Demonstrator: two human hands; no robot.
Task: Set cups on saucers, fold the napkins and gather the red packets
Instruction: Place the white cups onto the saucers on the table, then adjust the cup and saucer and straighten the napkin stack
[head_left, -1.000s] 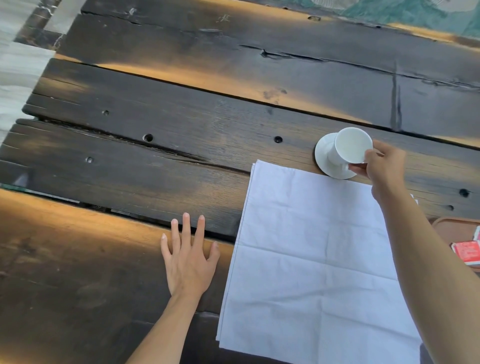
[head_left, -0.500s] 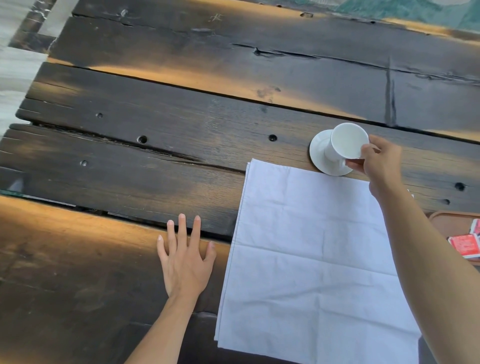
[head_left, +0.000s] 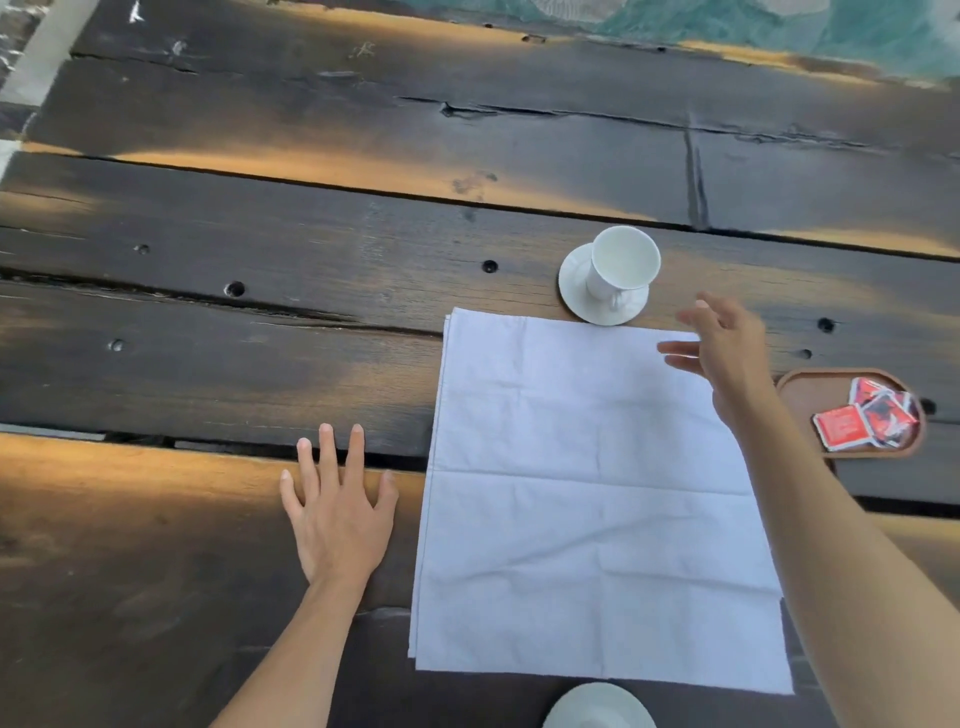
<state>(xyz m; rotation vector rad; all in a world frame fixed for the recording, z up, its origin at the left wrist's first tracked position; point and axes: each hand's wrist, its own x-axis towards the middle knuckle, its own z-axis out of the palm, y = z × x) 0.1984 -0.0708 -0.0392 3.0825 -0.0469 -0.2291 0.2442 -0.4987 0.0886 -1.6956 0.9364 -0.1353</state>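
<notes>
The right hand (head_left: 724, 353) is held open and empty above the napkin's (head_left: 587, 499) far right corner, fingers spread and nothing gripped; the left hand (head_left: 337, 512) is laid flat and open on the table (head_left: 208, 332), just beside the napkin's left edge. Just beyond the napkin's far edge a cup (head_left: 621, 265) is seated on a saucer (head_left: 574, 291), apart from both hands, so that placement is judged done. The napkin is spread flat toward the table's near edge, unfolded, with old creases showing across it. Folding is judged to be the step in hand. It is best done by pinching one corner with each hand, carrying one edge over to meet the opposite edge, matching the corners before the fold is pressed, and smoothing from the fold outward. The far edge should be lifted cleanly, since the saucer lies close to it. Red packets (head_left: 865, 421) are lying in a tray (head_left: 800, 387) at the right edge. A second saucer (head_left: 597, 706) is partly seen at the near edge.
</notes>
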